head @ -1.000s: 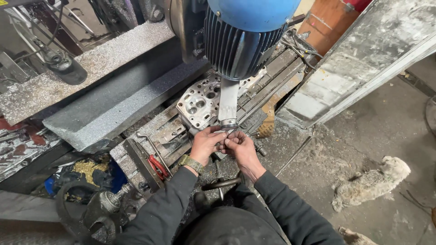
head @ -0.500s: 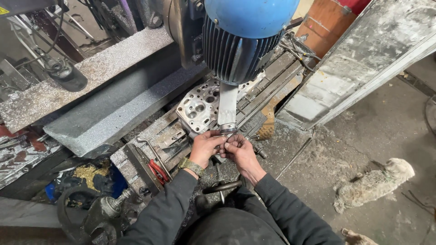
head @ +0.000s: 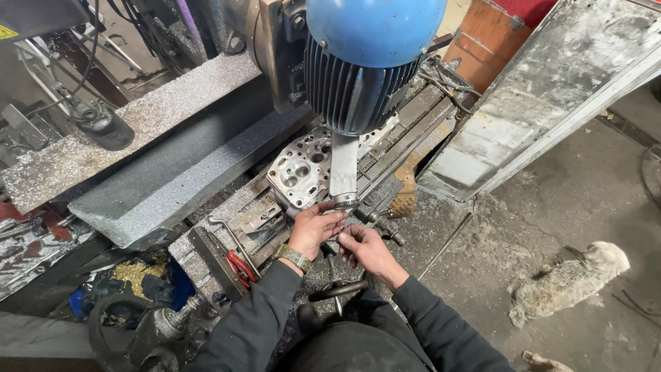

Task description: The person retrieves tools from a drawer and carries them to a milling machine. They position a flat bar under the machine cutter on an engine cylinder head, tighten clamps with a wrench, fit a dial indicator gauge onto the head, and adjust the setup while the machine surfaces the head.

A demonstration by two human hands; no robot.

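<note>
A grey metal cylinder head [head: 303, 169] with several round ports lies on the slotted machine table [head: 237, 213], under a big blue-capped motor [head: 372, 58]. My left hand [head: 315, 227], with a watch on the wrist, presses against the near edge of the cylinder head, its fingers curled by the foot of a grey hanging bar [head: 343, 172]. My right hand [head: 365, 249] sits just to the right and below, fingers pinched on a small dark metal piece that I cannot make out. The two hands almost touch.
Metal chips cover the machine's grey sloping guards [head: 158, 158]. Red-handled pliers [head: 241, 267] and a bent rod lie on the table's left end. A tilted metal panel [head: 544, 89] leans at the right. A shaggy pale dog [head: 568, 282] lies on the concrete floor.
Both hands have stayed at the near edge of the cylinder head, the fingers shifting slightly. The view has tilted a little; the dog sits lower right in the frame.
</note>
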